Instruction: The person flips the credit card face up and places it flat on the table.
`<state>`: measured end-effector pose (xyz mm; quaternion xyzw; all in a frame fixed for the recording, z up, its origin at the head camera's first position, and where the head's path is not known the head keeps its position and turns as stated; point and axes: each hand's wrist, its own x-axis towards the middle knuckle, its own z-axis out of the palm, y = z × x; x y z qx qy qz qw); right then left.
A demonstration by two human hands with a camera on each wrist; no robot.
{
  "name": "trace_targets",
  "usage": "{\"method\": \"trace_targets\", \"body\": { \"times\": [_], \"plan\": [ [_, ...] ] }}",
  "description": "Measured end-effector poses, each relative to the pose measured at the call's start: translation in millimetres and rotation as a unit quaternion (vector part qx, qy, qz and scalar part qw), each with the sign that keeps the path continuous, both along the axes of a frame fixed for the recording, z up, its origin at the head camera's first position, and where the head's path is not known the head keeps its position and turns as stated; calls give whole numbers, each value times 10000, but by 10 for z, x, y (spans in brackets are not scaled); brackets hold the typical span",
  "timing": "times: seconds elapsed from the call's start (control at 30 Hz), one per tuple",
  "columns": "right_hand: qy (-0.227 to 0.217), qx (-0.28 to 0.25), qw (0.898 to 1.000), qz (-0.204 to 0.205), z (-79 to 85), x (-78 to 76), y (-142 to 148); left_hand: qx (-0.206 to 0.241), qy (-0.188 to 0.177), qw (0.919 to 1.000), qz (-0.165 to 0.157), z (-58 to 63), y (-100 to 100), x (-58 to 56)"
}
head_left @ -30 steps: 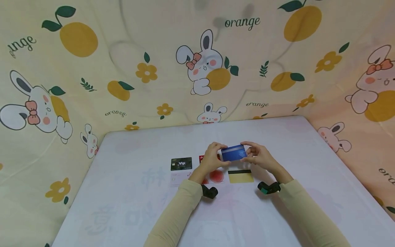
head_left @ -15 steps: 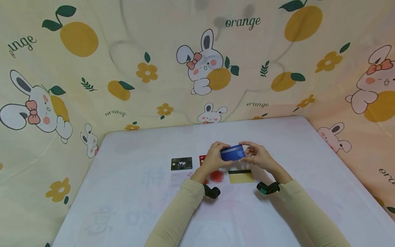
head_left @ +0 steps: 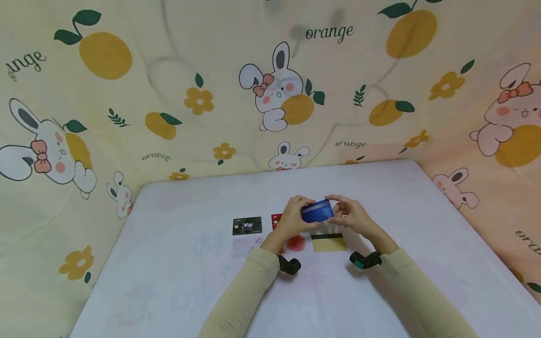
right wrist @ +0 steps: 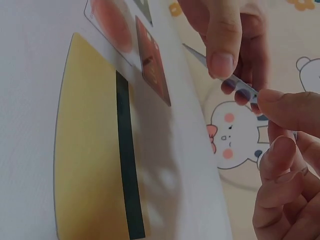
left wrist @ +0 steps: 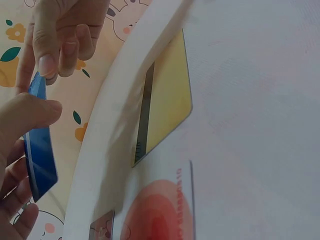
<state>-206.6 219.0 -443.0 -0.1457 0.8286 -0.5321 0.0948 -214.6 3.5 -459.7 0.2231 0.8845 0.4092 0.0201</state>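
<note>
Both hands hold a blue card point(head_left: 318, 212) with a pale stripe, raised above the table. The left hand point(head_left: 290, 218) pinches its left end, thumb on the near edge and fingers at the far edge. On the card's right end, the right hand point(head_left: 352, 217) has its thumb and index finger at the corners. From the right wrist the card point(right wrist: 242, 89) appears nearly edge-on. Below the hands lies a gold card point(head_left: 328, 243) with a dark stripe. Beside it is a white card with a red circle point(head_left: 296, 243), partly behind the left wrist.
A red card point(head_left: 276, 219) is mostly hidden by the left hand. Further left, a black Vip card point(head_left: 247, 226) lies above a pale pinkish card point(head_left: 244, 246). All rest on a white table point(head_left: 169, 263) against a patterned cloth backdrop point(head_left: 203, 56).
The blue card and both hands have shifted slightly left, and the card's face looks more tilted. Both hands keep their hold; the camera view has moved a little.
</note>
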Motion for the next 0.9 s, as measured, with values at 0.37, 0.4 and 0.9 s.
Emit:
{"method": "trace_targets", "body": {
  "times": [0.37, 0.4, 0.9],
  "plan": [
    [1, -68, 10000, 34, 13, -1, -45, 77, -88, 9999, 45, 30, 30, 15],
    [13, -90, 9999, 52, 19, -1, -50, 86, -90, 9999, 46, 37, 32, 15],
    [-228, -613, 9978, 139, -13, 18, -46, 471, -156, 9988, 2, 46, 15, 15]
  ]
}}
